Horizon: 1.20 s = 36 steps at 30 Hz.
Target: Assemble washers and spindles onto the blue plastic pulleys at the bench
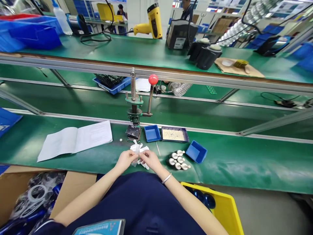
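Note:
My left hand (126, 160) and my right hand (150, 159) meet at the bench edge, fingertips pinched close together. Between and under them is a crumpled white glove (136, 147) with finger-like ends spreading out; whether it is one glove or a pair I cannot tell. Just beyond stands a small hand press (134, 111) with a red-knobbed lever, a dark block on its base. Right of the press sit a blue tray (152, 137) and a dark tray of small pale parts (174, 134). A thin metal tool (158, 148) lies near my right hand.
Several white-tipped cylindrical parts (179, 160) stand beside another blue tray (196, 151). An open booklet (75, 139) lies left. Above runs a shelf (117, 45) with a yellow heat gun (154, 21). Below are a cardboard box (75, 189) and a yellow bin (227, 209).

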Tool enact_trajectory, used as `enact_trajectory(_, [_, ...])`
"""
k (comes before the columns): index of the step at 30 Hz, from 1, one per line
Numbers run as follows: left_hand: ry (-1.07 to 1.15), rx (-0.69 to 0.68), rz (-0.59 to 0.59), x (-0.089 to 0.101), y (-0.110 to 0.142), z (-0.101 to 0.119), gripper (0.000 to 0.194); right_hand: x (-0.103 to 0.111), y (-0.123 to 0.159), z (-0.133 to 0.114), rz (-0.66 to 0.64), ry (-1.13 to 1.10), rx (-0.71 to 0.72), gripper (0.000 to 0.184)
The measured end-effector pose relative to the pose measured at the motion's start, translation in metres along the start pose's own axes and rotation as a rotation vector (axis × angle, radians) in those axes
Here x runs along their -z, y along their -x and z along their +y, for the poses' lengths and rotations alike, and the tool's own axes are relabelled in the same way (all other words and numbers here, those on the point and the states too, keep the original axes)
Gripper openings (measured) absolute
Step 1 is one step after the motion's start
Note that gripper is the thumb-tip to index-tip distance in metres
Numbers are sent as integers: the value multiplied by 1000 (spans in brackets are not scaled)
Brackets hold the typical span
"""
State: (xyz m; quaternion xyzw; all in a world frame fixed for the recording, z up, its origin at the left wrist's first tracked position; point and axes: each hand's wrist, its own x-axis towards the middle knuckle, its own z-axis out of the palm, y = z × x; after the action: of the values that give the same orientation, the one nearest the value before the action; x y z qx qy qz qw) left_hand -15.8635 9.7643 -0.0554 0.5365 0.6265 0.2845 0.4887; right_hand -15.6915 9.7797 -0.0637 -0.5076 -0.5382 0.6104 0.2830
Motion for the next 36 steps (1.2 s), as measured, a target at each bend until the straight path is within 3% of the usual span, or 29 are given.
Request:
enact_trajectory(6, [29,41,-29,-5,-4,2,30,-4,-14,-2,-5,-149,-88,23])
enact_trajectory(14, [234,101,-73,-13,-8,-7,40,2,-11,15,-27,-434,-153,49])
enact_trajectory(19, [192,80,-70,-14,-7,-11,38,1,-10,18,-37,-431,-166,50])
enact_trajectory(24, [2,3,-50,-8,1,-8,27,-3,-10,25,-28,-369,-166,49])
enact_trajectory(30, [-217,-122,-7,-6,8,-9,17,-8,-9,28,-33,-280,-187,35])
enact_trajectory(36, [-185,-76,-43,-4,5,-22,17,-11,-6,28,-55,-201,-141,21])
